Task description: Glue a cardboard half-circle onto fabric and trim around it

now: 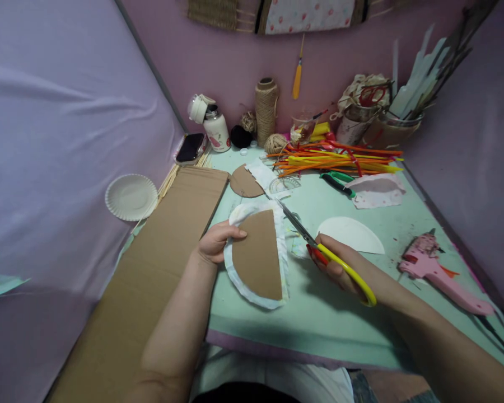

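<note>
A half-round piece of brown cardboard [258, 254], its border wrapped in pale blue-white fabric, is gripped at its left edge by my left hand [220, 240], thumb on the front face. My right hand [334, 263] holds scissors [302, 229] with yellow and red handles. Their blades point up and left, with the tips by the upper right corner of the half-round piece; whether they touch the fabric I cannot tell. Behind it lie another cardboard half-round [246, 182] and a clear protractor [283, 185]. A white half-disc [353, 234] lies beyond my right hand.
A long cardboard sheet [151, 268] covers the left side, with a paper plate [131, 197] beside it. Pink glue gun [441, 274] and its cord lie at right. Orange and yellow pipe cleaners [336, 160], green-handled pliers [338, 183], twine [266, 112] and a bottle [217, 130] are farther back.
</note>
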Action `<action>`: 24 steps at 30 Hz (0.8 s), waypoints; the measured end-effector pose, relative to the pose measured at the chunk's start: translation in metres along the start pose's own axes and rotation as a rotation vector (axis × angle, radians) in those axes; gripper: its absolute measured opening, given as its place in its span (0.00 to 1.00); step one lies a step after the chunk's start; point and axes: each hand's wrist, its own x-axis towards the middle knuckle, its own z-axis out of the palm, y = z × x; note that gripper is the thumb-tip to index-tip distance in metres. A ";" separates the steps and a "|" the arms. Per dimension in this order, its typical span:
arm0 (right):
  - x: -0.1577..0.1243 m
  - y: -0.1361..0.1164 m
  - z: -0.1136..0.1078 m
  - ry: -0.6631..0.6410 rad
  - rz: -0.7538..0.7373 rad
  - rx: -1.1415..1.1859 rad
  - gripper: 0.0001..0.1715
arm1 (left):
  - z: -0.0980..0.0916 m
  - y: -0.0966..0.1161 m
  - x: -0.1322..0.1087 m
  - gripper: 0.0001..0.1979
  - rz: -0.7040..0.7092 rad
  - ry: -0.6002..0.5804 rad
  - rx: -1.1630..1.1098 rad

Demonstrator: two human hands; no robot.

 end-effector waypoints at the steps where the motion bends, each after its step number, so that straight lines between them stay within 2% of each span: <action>1: -0.001 0.000 0.000 -0.006 -0.025 0.000 0.35 | 0.000 0.000 -0.001 0.19 -0.002 0.001 0.002; 4: -0.002 0.001 -0.001 -0.046 -0.053 -0.007 0.42 | -0.001 -0.002 -0.002 0.17 -0.026 -0.002 0.016; 7: -0.002 0.003 -0.001 -0.082 -0.063 -0.027 0.44 | -0.003 -0.003 -0.003 0.17 -0.047 0.005 0.031; 15: -0.002 0.012 -0.004 -0.114 -0.097 -0.063 0.41 | -0.003 -0.003 -0.004 0.27 -0.086 0.025 0.064; 20: -0.003 0.007 -0.006 -0.098 -0.066 -0.071 0.41 | -0.001 -0.002 -0.003 0.24 -0.097 0.004 0.057; 24: -0.002 0.002 -0.009 -0.083 -0.028 -0.095 0.34 | -0.001 -0.001 -0.003 0.23 -0.090 0.020 0.060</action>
